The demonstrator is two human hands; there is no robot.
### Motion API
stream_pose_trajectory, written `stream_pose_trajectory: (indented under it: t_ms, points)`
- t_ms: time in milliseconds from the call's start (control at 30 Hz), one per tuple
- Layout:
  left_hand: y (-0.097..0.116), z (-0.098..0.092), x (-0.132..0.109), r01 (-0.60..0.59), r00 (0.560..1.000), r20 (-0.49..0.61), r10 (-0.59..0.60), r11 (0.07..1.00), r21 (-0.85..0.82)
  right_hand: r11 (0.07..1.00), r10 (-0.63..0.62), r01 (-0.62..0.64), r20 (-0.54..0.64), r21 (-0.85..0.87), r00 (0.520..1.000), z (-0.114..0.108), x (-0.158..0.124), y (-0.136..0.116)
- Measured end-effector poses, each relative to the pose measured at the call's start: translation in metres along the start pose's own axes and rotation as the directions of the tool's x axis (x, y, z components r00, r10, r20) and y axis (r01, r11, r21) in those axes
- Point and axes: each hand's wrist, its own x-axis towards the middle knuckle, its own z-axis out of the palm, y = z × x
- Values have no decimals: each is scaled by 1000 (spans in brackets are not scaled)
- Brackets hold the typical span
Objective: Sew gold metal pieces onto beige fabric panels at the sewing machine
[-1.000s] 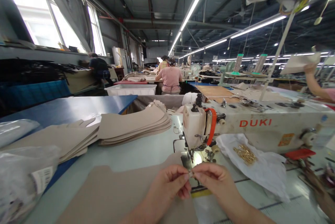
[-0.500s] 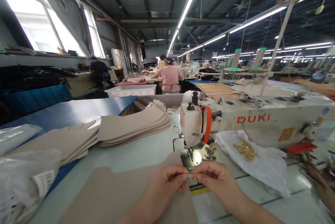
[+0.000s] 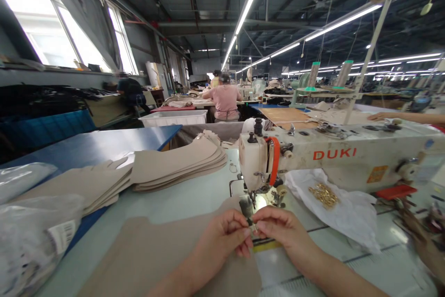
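Observation:
My right hand [image 3: 281, 230] pinches a small gold-coloured metal piece [image 3: 255, 227] just in front of the sewing machine's needle area. Beside it my left hand [image 3: 225, 236] is closed, thumb against the fingers, its tips almost meeting the right ones. Whatever those left fingers hold is too small to make out. Under my left wrist lies a flat beige panel [image 3: 156, 250], its far end near the needle plate. The sewing machine [image 3: 255, 167] with an orange strip stands right behind both hands. More gold-coloured metal pieces [image 3: 324, 195] are heaped on a white plastic bag [image 3: 351, 220] to the right.
Stacked beige panels [image 3: 177, 167] lie at the left, close to clear plastic bags [image 3: 31, 236] and a blue table [image 3: 104, 142]. A co-worker in pink [image 3: 225, 102] sits farther back. Another person's arm [image 3: 399, 115] reaches in from the right behind the machine.
The fingertips have shifted slightly, and my left fingers have drawn a little apart from the gold piece. The other person's arm at the right has moved further in.

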Motion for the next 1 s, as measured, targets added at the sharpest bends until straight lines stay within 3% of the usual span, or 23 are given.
stream_pose_trajectory:
  t_ms: [167,300,467,733,1000]
  points:
    - [0,3,-4,-19,999,-38,21,997,73,990,-53,47,-39,-136,998,3,5,10]
    - [3,4,-7,-35,997,-62,42,994,104,986,75,-68,42,-153,996,4,12,7]
    - [6,2,-6,4,998,-57,-2,1000,21,969,221,-207,105,-132,970,-3,15,-4]
    - [7,-4,-2,123,984,-108,-143,976,-177,995,93,-92,12,-43,996,1,20,5]
    - [16,0,-2,196,976,-85,-200,979,-48,995,68,-63,59,-76,996,2,17,8]
